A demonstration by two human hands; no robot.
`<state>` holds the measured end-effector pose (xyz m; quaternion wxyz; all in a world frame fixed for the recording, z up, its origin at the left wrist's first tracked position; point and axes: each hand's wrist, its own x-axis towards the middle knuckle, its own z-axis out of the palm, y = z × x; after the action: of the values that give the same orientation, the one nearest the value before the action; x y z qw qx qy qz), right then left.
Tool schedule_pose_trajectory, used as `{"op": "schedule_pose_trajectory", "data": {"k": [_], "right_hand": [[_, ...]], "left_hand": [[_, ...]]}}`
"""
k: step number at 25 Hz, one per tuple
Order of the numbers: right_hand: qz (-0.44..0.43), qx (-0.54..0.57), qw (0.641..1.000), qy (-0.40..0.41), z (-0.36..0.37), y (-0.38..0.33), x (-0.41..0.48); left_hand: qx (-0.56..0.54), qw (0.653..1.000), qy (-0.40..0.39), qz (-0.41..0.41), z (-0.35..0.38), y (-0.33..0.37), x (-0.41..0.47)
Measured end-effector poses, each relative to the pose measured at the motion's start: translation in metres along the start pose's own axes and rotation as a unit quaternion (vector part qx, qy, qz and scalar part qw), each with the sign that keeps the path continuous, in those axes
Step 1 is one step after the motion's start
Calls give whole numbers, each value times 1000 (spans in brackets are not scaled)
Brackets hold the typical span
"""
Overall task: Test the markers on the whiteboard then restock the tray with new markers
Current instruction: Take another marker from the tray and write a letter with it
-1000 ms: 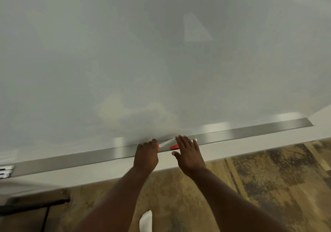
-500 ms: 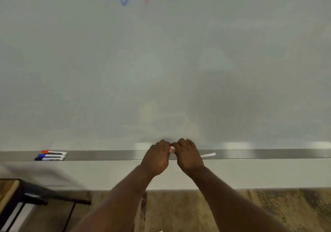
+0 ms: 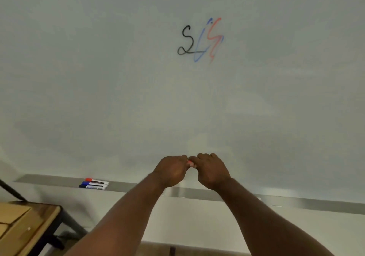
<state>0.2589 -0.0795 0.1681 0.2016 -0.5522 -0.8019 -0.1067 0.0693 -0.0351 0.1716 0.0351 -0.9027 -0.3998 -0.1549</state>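
A red marker (image 3: 190, 163) is clamped between my two fists in front of the whiteboard (image 3: 98, 78); only a short red bit shows between them. My left hand (image 3: 171, 172) grips one end and my right hand (image 3: 211, 170) grips the other, knuckles nearly touching, just above the metal marker tray (image 3: 296, 204). Three capped markers (image 3: 94, 184), one red and two blue-capped, lie side by side at the tray's left part. Black, blue and red test scribbles (image 3: 200, 40) mark the board high up.
A wooden table (image 3: 25, 222) with black metal legs stands at the lower left, close to the wall. Below the tray runs a white wall strip, with floor at the bottom edge.
Both hands lifted the red marker off the tray and closed around it, rising above the tray. My head tilted up, bringing the scribbles and the three markers on the left into view.
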Motion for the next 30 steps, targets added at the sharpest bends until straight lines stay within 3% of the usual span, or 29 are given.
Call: {"op": "schedule_pose_trajectory", "data": {"k": [4,7,10,13,15,17,21,25,30], "right_hand": [[14,7,1000,-1,-20,-35,30],[77,25,995,52,-29,-59,47],[151,65,978,125,-43,-74,56],[179,85,963,185,-60,-90,66],[195,107,946,237,-76,-96,78],[202,135,928,283,-92,-100,95],[126,167,916,342,-124,-100,128],[74,236,884,397,-153,-98,156],[56,302,869,388,-162,-80,173]], "left_hand": [[-22,999,21,-14,-40,-35,-8],[-16,997,78,-5,-74,-74,-12],[-15,978,202,44,-116,-106,-2],[-22,933,340,115,-170,-124,32],[-3,910,386,148,-215,-130,63],[33,902,402,156,-260,-133,90],[87,900,403,140,-306,-139,135],[123,903,395,113,-311,-141,161],[156,895,409,83,-297,-141,171]]}}
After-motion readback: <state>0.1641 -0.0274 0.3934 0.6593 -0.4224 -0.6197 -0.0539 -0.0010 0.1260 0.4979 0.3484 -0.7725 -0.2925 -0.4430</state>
